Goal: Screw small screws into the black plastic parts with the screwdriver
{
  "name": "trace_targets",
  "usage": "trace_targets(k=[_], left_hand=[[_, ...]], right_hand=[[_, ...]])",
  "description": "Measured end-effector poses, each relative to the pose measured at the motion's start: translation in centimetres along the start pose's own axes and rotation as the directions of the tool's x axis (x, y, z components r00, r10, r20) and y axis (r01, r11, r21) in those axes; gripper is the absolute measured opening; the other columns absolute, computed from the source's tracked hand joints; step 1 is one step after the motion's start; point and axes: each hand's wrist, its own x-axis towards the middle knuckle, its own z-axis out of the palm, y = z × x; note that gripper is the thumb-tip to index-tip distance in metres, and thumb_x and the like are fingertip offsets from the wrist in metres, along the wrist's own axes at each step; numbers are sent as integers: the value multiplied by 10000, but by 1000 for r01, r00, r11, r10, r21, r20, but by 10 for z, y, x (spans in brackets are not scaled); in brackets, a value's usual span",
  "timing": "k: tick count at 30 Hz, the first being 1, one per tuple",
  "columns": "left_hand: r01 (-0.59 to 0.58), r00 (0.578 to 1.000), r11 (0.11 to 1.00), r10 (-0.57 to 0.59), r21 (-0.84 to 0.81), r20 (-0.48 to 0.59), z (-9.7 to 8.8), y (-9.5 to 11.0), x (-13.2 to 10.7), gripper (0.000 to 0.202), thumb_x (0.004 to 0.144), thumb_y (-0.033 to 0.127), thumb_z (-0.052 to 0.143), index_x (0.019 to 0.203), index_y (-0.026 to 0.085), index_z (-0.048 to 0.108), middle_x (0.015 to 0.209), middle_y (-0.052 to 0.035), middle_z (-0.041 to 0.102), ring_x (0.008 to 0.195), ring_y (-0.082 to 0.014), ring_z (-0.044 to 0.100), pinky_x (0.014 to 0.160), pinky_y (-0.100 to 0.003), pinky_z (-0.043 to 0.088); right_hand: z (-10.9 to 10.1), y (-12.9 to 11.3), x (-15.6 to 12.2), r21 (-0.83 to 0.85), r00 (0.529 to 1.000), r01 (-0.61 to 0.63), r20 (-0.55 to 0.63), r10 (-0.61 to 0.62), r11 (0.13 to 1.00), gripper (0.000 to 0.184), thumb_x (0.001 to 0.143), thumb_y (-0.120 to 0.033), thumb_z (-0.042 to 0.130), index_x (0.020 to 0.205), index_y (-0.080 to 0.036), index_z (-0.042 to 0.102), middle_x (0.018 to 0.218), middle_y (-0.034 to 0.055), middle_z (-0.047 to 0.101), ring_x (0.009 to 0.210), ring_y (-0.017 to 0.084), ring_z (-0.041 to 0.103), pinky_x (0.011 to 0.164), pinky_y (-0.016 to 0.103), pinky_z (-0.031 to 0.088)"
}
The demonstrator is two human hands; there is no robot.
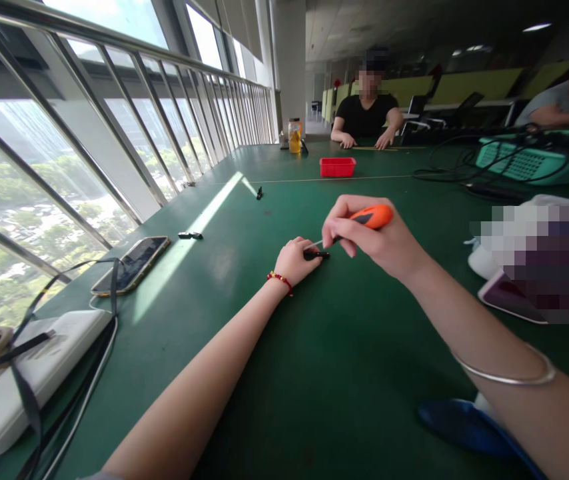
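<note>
My right hand (364, 230) is closed around the orange and black handle of a screwdriver (375, 216). Its thin metal shaft slants down to the left and reaches a small black part (318, 255) on the green table. Fingers of my left hand (298, 259) press that black part against the tabletop; some of it is hidden under them. Whether the screwdriver tip touches the part or sits just above it, I cannot tell. Two similar small black pieces lie farther left: one piece (190, 235) near the phone, another piece (259, 193) farther back.
On the green table (244, 373) are a phone (133, 264) and a white power strip (72, 333) with cables at left. Farther back stand a red tray (337, 167) and a jar (295, 136). A teal basket (524, 159) with black cables is at right. A person (368, 110) sits opposite.
</note>
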Motion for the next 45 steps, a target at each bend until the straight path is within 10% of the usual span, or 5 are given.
trace_targets(k=[4,10,45], left_hand=[[-46,999,993,45,112,14,1,0,-1,96,685,224,629,766,185,662,847,-38,620,829,-196,564,808,-339,470],[-44,999,997,45,70,-9,1,0,0,77,705,224,608,761,183,642,800,-23,639,783,-169,583,739,-292,476],[-128,991,991,129,-23,29,-2,5,0,95,759,255,652,771,195,725,785,-6,688,754,-140,602,722,-258,464]], right_hand=[[-4,63,-2,-433,950,-195,-308,59,880,46,753,-232,534,715,-206,533,739,13,604,701,162,561,641,289,428],[-3,115,-26,-670,986,-157,-60,158,726,139,800,-275,545,925,-248,600,1005,43,615,938,217,578,651,305,449],[2,118,-27,-672,996,-42,28,82,740,85,813,-245,562,881,-230,610,1009,19,617,934,181,575,653,270,445]])
